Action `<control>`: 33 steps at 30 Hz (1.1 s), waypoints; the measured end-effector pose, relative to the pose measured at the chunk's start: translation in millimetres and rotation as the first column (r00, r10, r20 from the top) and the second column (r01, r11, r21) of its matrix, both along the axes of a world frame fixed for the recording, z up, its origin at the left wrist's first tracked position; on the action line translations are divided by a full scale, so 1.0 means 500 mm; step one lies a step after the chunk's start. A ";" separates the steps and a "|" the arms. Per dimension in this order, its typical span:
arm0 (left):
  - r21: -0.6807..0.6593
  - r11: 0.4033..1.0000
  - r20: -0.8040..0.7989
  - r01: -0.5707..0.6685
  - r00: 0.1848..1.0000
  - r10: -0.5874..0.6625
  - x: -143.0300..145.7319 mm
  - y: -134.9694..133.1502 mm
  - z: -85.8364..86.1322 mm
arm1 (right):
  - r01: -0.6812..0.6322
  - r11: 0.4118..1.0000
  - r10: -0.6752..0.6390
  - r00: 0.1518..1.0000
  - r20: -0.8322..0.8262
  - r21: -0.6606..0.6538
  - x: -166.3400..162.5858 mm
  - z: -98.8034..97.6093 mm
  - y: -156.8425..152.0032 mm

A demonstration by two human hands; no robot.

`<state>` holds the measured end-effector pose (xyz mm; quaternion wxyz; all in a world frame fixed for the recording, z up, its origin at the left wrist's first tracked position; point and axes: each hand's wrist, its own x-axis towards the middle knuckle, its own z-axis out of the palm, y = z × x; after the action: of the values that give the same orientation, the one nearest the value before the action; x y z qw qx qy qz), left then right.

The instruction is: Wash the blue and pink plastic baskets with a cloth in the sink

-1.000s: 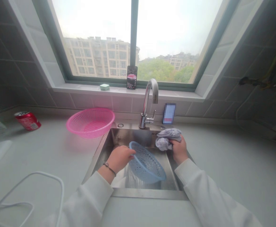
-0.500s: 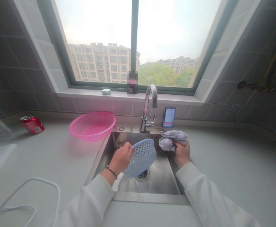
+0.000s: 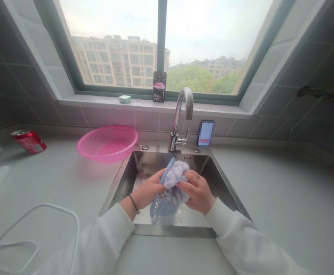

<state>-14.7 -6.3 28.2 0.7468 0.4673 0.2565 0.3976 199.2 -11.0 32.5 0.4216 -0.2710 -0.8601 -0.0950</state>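
Over the steel sink (image 3: 172,230), my left hand (image 3: 149,190) grips the rim of a light blue plastic basket (image 3: 162,206) with a holed wall. The basket is tilted, its opening turned toward the right. My right hand (image 3: 198,191) is closed on a crumpled white and grey-purple cloth (image 3: 176,177), which lies against the basket and covers part of it. Behind the hands stands the chrome faucet (image 3: 181,118); no water is seen coming from its spout.
A pink colander (image 3: 86,149) sits left of the sink, with a red can (image 3: 29,141) farther left. A white cable (image 3: 76,229) loops across the left counter. One phone (image 3: 159,87) leans on the window, another (image 3: 205,133) behind the sink. A pale green box (image 3: 125,99) is on the sill.
My right hand has brought the cloth left and down onto the basket. The basket has turned in my left hand, its opening now facing right. The view has tipped slightly downward.
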 end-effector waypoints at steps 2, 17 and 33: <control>-0.011 1.000 -0.012 -0.028 1.000 0.028 0.003 -0.002 -0.002 | 0.021 0.995 -0.030 0.995 0.090 0.099 -0.010 0.007 -0.008; 0.293 0.938 -0.275 -0.186 0.923 0.269 0.022 0.001 -0.026 | 0.255 0.964 -0.259 0.964 -0.052 -0.075 0.016 -0.005 0.049; 0.131 0.988 -0.156 -0.084 0.982 0.104 0.009 -0.019 -0.004 | 0.296 0.938 -0.324 0.934 -0.153 -0.182 0.046 0.020 0.054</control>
<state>-10.3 -15.6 26.2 0.6732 0.5311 0.3132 0.4082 222.2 15.8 42.4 0.4550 -0.4431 -0.7695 -0.0680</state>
